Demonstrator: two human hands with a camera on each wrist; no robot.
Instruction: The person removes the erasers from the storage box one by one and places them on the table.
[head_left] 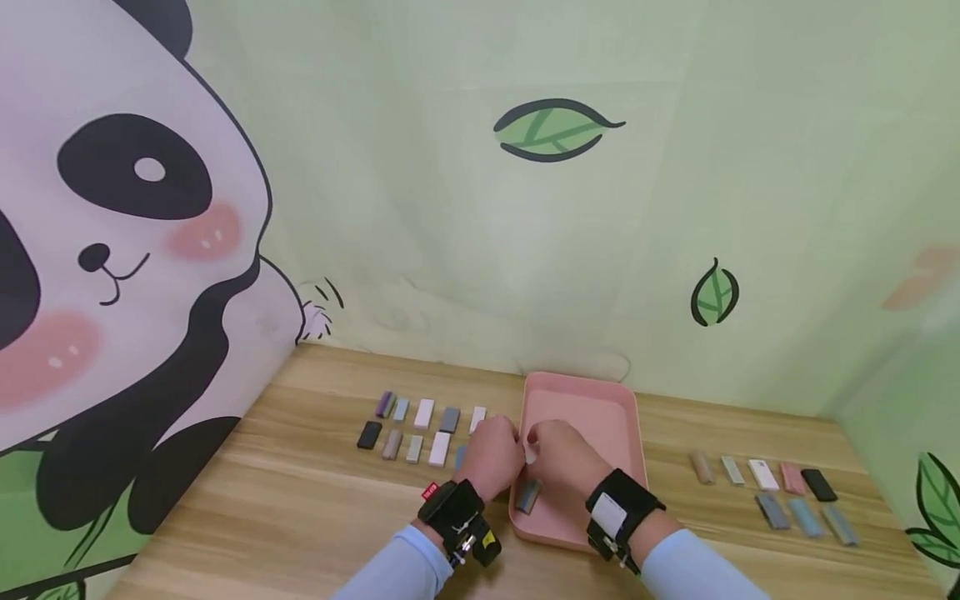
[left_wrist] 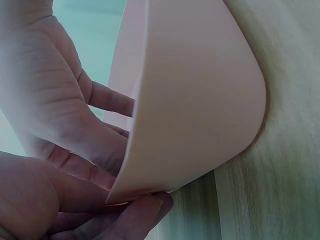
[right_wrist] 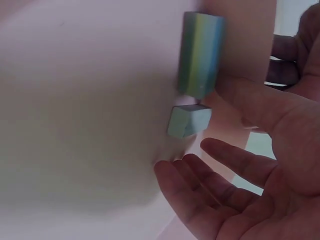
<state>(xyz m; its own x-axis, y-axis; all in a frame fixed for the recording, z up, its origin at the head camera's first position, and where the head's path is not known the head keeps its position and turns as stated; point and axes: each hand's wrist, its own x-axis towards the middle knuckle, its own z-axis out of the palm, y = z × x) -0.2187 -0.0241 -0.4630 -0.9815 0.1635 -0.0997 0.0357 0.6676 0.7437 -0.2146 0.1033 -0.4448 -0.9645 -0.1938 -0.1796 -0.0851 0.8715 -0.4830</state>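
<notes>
My left hand (head_left: 491, 458) is at the left rim of a pink tray (head_left: 588, 404). In the left wrist view, its thumb and fingers pinch the edge of the tray wall (left_wrist: 200, 95). My right hand (head_left: 566, 457) is inside the tray, near the same wall. In the right wrist view, its loosely bent fingers (right_wrist: 190, 192) lie beside a small pale-green block (right_wrist: 189, 121). The thumb reaches the wall by a longer block (right_wrist: 201, 55) striped green, yellow and blue. No firm hold on either block shows.
Left of the tray, small blocks in several colours stand in two rows, among them a black one (head_left: 369, 435) and a white one (head_left: 439, 449). More lie to the right, including a pink one (head_left: 792, 477). A panda-printed cloth (head_left: 420, 208) hangs behind the wooden table (head_left: 300, 508).
</notes>
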